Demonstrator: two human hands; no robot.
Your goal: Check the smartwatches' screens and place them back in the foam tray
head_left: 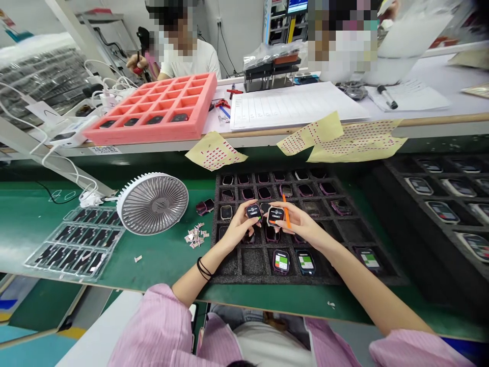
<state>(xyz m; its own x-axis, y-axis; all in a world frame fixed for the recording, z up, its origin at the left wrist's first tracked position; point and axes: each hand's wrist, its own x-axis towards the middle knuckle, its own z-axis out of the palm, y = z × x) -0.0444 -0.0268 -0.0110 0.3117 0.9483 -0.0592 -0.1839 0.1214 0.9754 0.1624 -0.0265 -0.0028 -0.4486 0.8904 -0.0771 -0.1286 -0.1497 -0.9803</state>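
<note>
Above the black foam tray [252,262], my left hand [240,223] is closed around a dark smartwatch [253,211] with a lit screen. Beside it my right hand [300,223] grips a light-framed smartwatch [275,215], its screen also lit. A thin orange stick [286,211] is held between the fingers of that same hand. Several watch bodies lie in the tray's compartments below and around my hands. Near the front edge, a purple-framed watch [281,261] and a blue-framed watch [305,261] show green and white screens.
Left of the tray stand a round fan [153,204] and a clear plastic tray [76,242] of black parts. Small white tags [196,235] lie in a pile. Another foam tray [420,229] is at right. The shelf carries a pink foam box [153,132] and paper sheets [294,107].
</note>
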